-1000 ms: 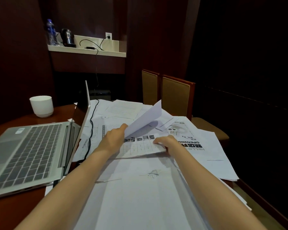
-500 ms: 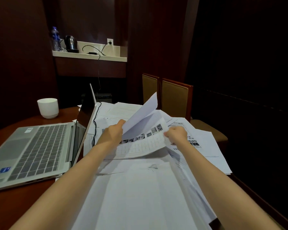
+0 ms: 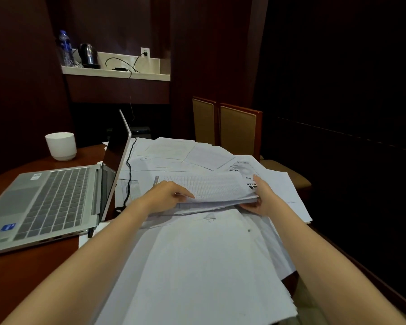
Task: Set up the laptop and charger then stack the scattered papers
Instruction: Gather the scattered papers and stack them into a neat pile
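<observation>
Left hand (image 3: 167, 195) and right hand (image 3: 260, 199) each pinch one end of a paper sheaf (image 3: 211, 188), above loose sheets (image 3: 197, 266) reaching the bench's (image 3: 33, 285) right edge; the open laptop (image 3: 52, 198) stands just left.

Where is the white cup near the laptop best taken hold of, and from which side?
Probably round its side wall, coming from the near side over the laptop: the white cup stands upright and shows no handle.

The lifted sheet (image 3: 206, 187) has dropped flat onto the held stack (image 3: 211, 205).
</observation>
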